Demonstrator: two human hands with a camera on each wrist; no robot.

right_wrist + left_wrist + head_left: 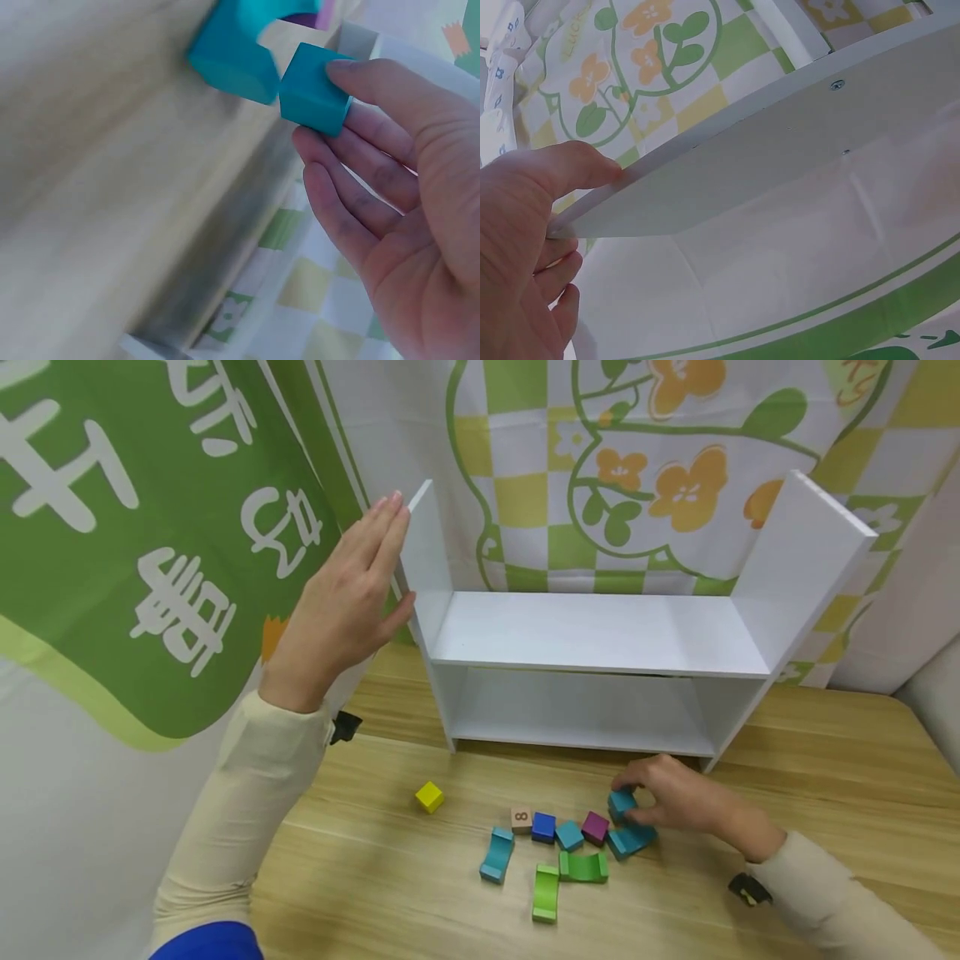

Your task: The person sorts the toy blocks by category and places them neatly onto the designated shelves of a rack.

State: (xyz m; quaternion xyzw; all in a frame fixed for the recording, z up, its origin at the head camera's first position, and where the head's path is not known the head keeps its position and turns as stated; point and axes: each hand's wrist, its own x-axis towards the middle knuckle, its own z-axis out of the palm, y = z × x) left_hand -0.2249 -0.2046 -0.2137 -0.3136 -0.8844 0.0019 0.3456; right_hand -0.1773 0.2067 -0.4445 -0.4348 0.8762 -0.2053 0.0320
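Note:
My left hand (341,597) is at the left side panel of a white shelf (600,631). In the left wrist view the panel's edge lies between the thumb (592,166) and the other fingers. My right hand (686,797) pinches a teal cube (311,86) between thumb and fingertips. Close beside that cube is a teal curved block (632,841) on the table. To its left stand a purple cube (596,828), another teal cube (570,836), a blue cube (543,827) and a wooden cube marked 8 (521,820).
Nearer the front lie two green curved blocks (583,867) and a blue-teal curved block (497,856). A yellow cube (430,797) sits apart on the left of the wooden table (360,860). Behind the shelf hangs a patterned cloth (525,502); a green banner (180,510) is at left.

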